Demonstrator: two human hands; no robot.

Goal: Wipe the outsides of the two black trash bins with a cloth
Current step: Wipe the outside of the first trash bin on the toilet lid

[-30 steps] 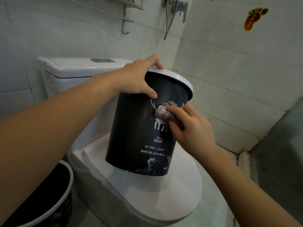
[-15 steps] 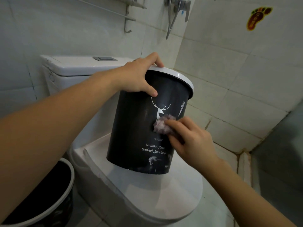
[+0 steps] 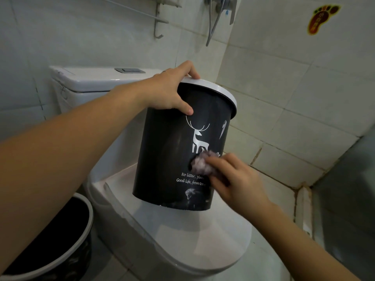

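Note:
A black trash bin (image 3: 166, 151) with a white rim, a white deer print and white lettering stands tilted on the closed toilet lid (image 3: 182, 236). My left hand (image 3: 164, 92) grips its rim, thumb on the outside wall. My right hand (image 3: 233, 179) holds a crumpled pale purple cloth (image 3: 203, 163) and presses it against the bin's side, just below the deer and above the lettering. A second black bin (image 3: 60, 236) with a white rim stands on the floor at the lower left, partly hidden by my left forearm.
The white toilet tank (image 3: 91, 82) sits behind the bin against the tiled wall. A metal rack (image 3: 160, 19) and a shower fitting (image 3: 221, 11) hang above. A foot-shaped sticker (image 3: 322, 17) is on the right wall. Tiled floor lies right of the toilet.
My right hand has drawn the cloth down the bin's side, from the deer's antlers to below its legs. My left hand keeps its grip on the rim.

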